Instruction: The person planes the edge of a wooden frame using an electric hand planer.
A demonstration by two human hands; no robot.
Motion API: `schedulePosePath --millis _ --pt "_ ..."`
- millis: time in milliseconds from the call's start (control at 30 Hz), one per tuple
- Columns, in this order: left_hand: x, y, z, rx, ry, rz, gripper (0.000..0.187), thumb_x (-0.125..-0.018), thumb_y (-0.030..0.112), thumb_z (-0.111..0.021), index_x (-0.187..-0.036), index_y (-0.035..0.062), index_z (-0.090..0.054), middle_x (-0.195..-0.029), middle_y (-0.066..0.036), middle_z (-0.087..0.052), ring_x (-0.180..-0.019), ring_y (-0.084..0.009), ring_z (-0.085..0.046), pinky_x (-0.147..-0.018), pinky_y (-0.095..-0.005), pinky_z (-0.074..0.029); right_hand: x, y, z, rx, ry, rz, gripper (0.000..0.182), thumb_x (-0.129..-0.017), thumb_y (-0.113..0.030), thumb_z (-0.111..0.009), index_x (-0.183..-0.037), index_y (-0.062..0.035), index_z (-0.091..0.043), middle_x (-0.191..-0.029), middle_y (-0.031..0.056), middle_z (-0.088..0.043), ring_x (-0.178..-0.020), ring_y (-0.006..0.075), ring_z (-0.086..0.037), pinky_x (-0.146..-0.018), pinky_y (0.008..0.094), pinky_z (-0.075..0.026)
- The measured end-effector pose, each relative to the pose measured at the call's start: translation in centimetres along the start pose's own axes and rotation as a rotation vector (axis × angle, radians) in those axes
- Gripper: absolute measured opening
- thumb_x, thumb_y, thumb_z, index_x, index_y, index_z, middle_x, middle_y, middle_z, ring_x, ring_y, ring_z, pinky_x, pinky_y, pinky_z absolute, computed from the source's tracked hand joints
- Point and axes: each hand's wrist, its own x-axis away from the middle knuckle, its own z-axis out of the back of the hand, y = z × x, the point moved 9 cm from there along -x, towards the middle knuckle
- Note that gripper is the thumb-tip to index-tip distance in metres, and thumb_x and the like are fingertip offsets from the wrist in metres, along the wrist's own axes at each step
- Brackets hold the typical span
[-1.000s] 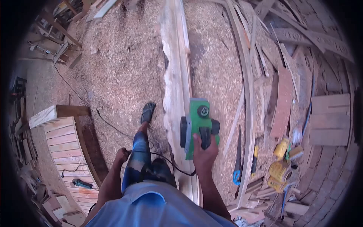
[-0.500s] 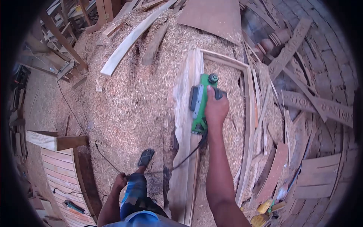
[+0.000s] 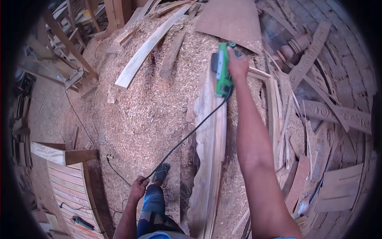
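Note:
My right hand (image 3: 239,67) is wrapped around the handle of a green electric planer (image 3: 223,73). The planer sits at the far end of a long pale wooden piece (image 3: 209,159) with a wavy left edge. From the planer's rear a black power cord (image 3: 186,140) runs down to my left hand (image 3: 138,188), whose fingers are closed on it. Whether the planer's sole touches the wood cannot be seen from above.
Wood shavings (image 3: 135,115) cover the ground. Loose planks (image 3: 149,47) and a broad brown panel (image 3: 230,22) lie ahead. Carved boards (image 3: 338,113) are piled to the right. A slatted wooden piece (image 3: 71,191) stands at left, with another tool (image 3: 82,223) on it. My foot (image 3: 161,173) is beside the workpiece.
My right hand and the planer have moved forward along the wood to its far end. The cord now stretches straighter between planer and left hand. The whole view has shifted slightly.

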Motion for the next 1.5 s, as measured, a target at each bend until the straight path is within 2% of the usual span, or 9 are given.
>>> schedulePosePath --millis 67,200,333,533,700,833,1133,1367,1500 --pt "-0.2 -6.8 2.6 -0.123 0.067 -0.083 0.03 -0.095 0.03 -0.072 -0.102 0.0014 -0.066 -0.09 -0.011 -0.067 -0.087 -0.0218 -0.064 -0.08 -0.0358 -0.05 5.2 2.5 2.3 -0.044 0.033 0.156 0.076 -0.089 -0.061 -0.067 -0.111 0.0116 -0.068 -0.099 0.0321 -0.073 -0.097 0.0459 -0.072 -0.091 0.0502 -0.054" --pt "0.7 -16.0 7.8 -0.343 0.081 -0.04 0.033 -0.089 0.031 -0.072 -0.107 0.0026 -0.073 -0.106 -0.024 -0.074 -0.101 -0.0364 -0.072 -0.086 -0.043 -0.056 27.2 9.1 11.9 -0.243 0.043 0.235 0.04 -0.099 -0.04 -0.069 -0.086 -0.0028 -0.07 -0.06 0.0016 -0.06 -0.049 0.0131 -0.057 -0.046 0.0338 -0.042" --pt "1.1 -25.1 8.7 -1.175 -0.331 -0.184 0.028 -0.088 0.027 -0.067 -0.102 0.0039 -0.075 -0.103 -0.025 -0.074 -0.097 -0.0395 -0.071 -0.082 -0.0466 -0.056 54.4 21.5 21.7 -0.172 -0.167 -0.281 0.043 -0.091 -0.037 -0.078 -0.112 0.0003 -0.073 -0.087 0.0122 -0.074 -0.08 0.021 -0.07 -0.076 0.0361 -0.055" --pt "11.2 -10.1 -1.0 -0.947 -0.323 -0.476 0.041 -0.091 0.032 -0.06 -0.111 -0.002 -0.071 -0.116 -0.029 -0.071 -0.11 -0.0406 -0.069 -0.096 -0.0482 -0.052 93.0 30.9 36.9 -0.14 0.16 -0.776 0.04 -0.093 -0.032 -0.076 -0.113 0.0031 -0.072 -0.093 0.0134 -0.072 -0.085 0.02 -0.067 -0.081 0.036 -0.054" --pt "32.0 5.0 -18.1 -0.395 -0.908 -0.302 0.031 -0.1 0.029 -0.066 -0.098 -0.0006 -0.075 -0.092 -0.002 -0.072 -0.087 -0.012 -0.063 -0.084 -0.0323 -0.051 117.6 32.5 42.4 -0.221 0.726 -1.089 0.038 -0.1 -0.03 -0.067 -0.119 0.0029 -0.07 -0.105 0.012 -0.074 -0.092 0.0197 -0.067 -0.084 0.037 -0.053" --pt "49.8 14.6 -26.1 -0.357 -1.179 -0.621 0.025 -0.1 0.026 -0.067 -0.108 0.0038 -0.073 -0.108 -0.012 -0.074 -0.105 -0.019 -0.068 -0.1 -0.0389 -0.05 131.3 32.7 41.0 -0.33 1.017 -1.212 0.047 -0.102 -0.039 -0.065 -0.123 0.0029 -0.068 -0.102 0.0104 -0.072 -0.088 0.0193 -0.065 -0.079 0.0351 -0.053" --pt "83.9 21.9 -21.1 0.461 -2.696 -0.319 0.024 -0.1 0.015 -0.063 -0.12 0.0022 -0.067 -0.12 -0.017 -0.067 -0.106 -0.0323 -0.067 -0.098 -0.0494 -0.051 136.8 28.7 28.2 -0.495 1.29 -1.364 0.043 -0.102 -0.037 -0.065 -0.114 0.004 -0.072 -0.096 0.0113 -0.072 -0.087 0.0221 -0.064 -0.079 0.0371 -0.053" --pt "83.7 20.1 -20.5 0.159 -2.815 -0.289 0.026 -0.097 0.009 -0.068 -0.122 0.0009 -0.069 -0.119 -0.017 -0.069 -0.106 -0.0312 -0.067 -0.092 -0.043 -0.052 133.3 32.4 9.6 -0.912 1.407 -1.352 0.034 -0.102 -0.034 -0.065 -0.109 -0.0017 -0.073 -0.091 0.0063 -0.07 -0.075 0.0141 -0.063 -0.063 0.0324 -0.051" --pt "75.1 13.5 -28.8 -0.654 -2.228 -1.203 0.025 -0.095 0.008 -0.069 -0.118 -0.0011 -0.07 -0.114 -0.017 -0.069 -0.105 -0.0328 -0.067 -0.092 -0.0406 -0.052 134.2 29.0 1.6 -1.048 1.568 -1.518 0.029 -0.101 -0.033 -0.066 -0.104 -0.0053 -0.072 -0.08 0.0033 -0.066 -0.064 0.0116 -0.06 -0.054 0.0297 -0.049"
